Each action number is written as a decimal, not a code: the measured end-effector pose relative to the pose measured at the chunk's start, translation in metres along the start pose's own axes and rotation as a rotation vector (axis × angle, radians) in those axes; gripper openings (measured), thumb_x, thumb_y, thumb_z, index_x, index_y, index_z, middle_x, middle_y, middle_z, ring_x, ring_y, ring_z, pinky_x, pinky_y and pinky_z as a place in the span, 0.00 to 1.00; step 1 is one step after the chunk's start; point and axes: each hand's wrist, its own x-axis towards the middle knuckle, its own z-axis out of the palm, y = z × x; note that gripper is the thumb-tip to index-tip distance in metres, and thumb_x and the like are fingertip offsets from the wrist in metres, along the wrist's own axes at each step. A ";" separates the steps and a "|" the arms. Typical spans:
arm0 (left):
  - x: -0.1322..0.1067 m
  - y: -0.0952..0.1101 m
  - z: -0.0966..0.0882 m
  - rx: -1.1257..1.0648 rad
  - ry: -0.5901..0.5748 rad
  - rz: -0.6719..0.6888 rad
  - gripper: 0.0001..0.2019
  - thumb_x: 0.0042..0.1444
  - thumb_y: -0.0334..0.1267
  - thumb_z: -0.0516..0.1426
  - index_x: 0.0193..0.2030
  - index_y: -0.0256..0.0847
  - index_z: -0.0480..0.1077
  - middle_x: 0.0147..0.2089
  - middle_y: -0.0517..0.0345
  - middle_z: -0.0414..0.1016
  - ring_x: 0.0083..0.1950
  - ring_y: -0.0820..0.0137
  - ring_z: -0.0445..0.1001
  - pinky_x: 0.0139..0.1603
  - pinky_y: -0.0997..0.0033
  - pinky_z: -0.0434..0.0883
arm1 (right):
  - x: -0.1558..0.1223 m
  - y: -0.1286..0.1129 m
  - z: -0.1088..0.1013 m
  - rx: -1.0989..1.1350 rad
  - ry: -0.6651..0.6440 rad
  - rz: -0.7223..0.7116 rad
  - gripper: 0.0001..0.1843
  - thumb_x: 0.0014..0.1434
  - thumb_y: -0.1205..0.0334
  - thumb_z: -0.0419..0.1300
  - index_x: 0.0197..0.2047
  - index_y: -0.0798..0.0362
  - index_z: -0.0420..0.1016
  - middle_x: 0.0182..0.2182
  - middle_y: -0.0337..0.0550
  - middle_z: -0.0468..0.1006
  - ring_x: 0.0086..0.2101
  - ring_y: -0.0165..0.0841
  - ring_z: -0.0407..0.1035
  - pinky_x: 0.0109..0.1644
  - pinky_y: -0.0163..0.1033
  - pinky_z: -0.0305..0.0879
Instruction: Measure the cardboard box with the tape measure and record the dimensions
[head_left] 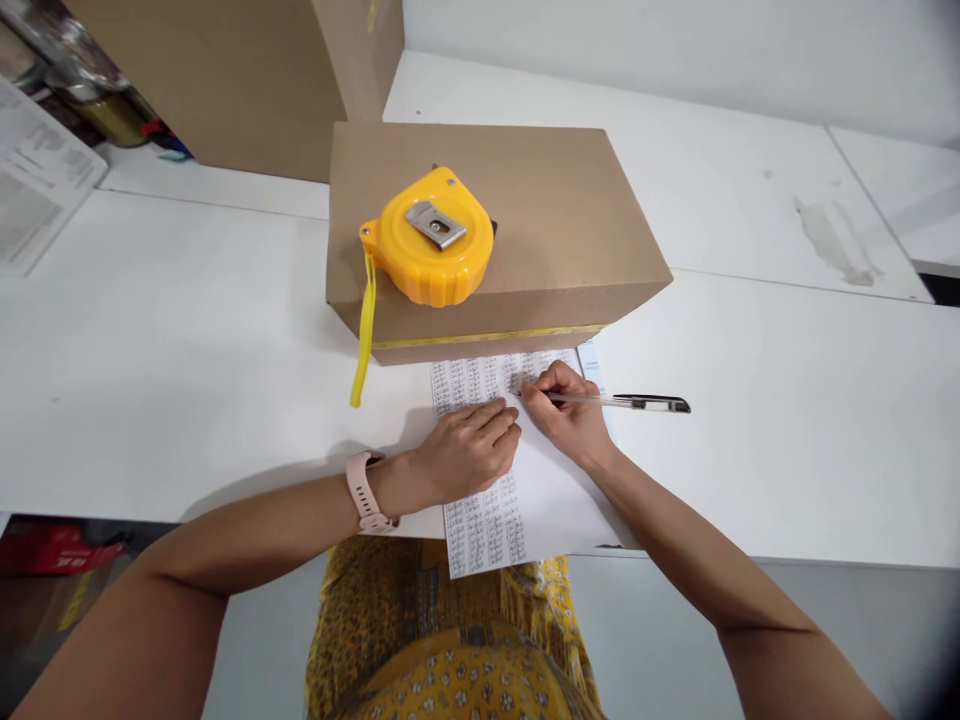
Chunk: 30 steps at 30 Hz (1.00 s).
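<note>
My right hand [571, 412] grips a pen [637, 402] with a clear barrel and black end, its tip on a sheet of paper [551, 505]. Columns of small handwritten entries fill the sheet's left part and top; the lower right is blank. Lying on the paper just left of the pen tip, my left hand [471, 450] holds nothing, its fingers loosely bent and resting on the sheet. A pale pink watch band [365, 492] circles my left wrist. Behind both hands stands a closed cardboard box [525, 210], and a yellow tape measure [436, 240] rests on top of it.
The tape measure's yellow strap [364, 340] hangs over the box's front edge. A larger cardboard box [247, 80] stands at the back left, near printed papers [37, 180]. The white table [772, 430] runs along a wall, and the paper overhangs its front edge.
</note>
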 end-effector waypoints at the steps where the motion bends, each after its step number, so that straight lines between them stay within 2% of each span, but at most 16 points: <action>1: 0.000 0.000 0.000 0.000 0.004 0.003 0.09 0.65 0.28 0.55 0.40 0.32 0.77 0.45 0.47 0.84 0.49 0.63 0.83 0.50 0.66 0.81 | 0.000 0.000 0.000 0.005 0.003 -0.005 0.17 0.57 0.59 0.62 0.24 0.48 0.57 0.18 0.30 0.57 0.20 0.24 0.50 0.23 0.34 0.49; 9: -0.001 -0.001 0.000 0.012 -0.006 0.007 0.09 0.65 0.29 0.54 0.40 0.34 0.77 0.45 0.48 0.84 0.50 0.64 0.83 0.51 0.67 0.80 | 0.000 0.002 0.001 -0.045 0.014 -0.035 0.16 0.57 0.60 0.62 0.24 0.49 0.58 0.18 0.30 0.57 0.21 0.24 0.50 0.23 0.34 0.48; 13: 0.000 0.000 0.000 -0.005 0.017 0.002 0.08 0.64 0.28 0.55 0.39 0.32 0.77 0.44 0.47 0.84 0.49 0.63 0.83 0.50 0.66 0.80 | 0.000 0.000 0.001 -0.005 -0.010 -0.022 0.16 0.56 0.61 0.61 0.23 0.49 0.57 0.18 0.30 0.57 0.21 0.24 0.50 0.23 0.33 0.49; 21: 0.000 0.000 0.001 0.001 0.025 0.002 0.08 0.65 0.28 0.55 0.39 0.33 0.77 0.45 0.48 0.84 0.49 0.64 0.82 0.50 0.67 0.80 | 0.001 -0.001 0.001 0.015 0.024 0.000 0.16 0.55 0.61 0.62 0.23 0.49 0.57 0.17 0.30 0.57 0.21 0.24 0.50 0.23 0.33 0.49; 30: -0.002 -0.001 0.000 0.000 -0.016 0.005 0.08 0.65 0.29 0.55 0.40 0.33 0.77 0.46 0.47 0.84 0.51 0.63 0.82 0.51 0.66 0.80 | 0.001 -0.001 0.001 0.012 0.016 -0.003 0.17 0.55 0.61 0.62 0.23 0.48 0.57 0.17 0.30 0.57 0.20 0.25 0.50 0.23 0.34 0.48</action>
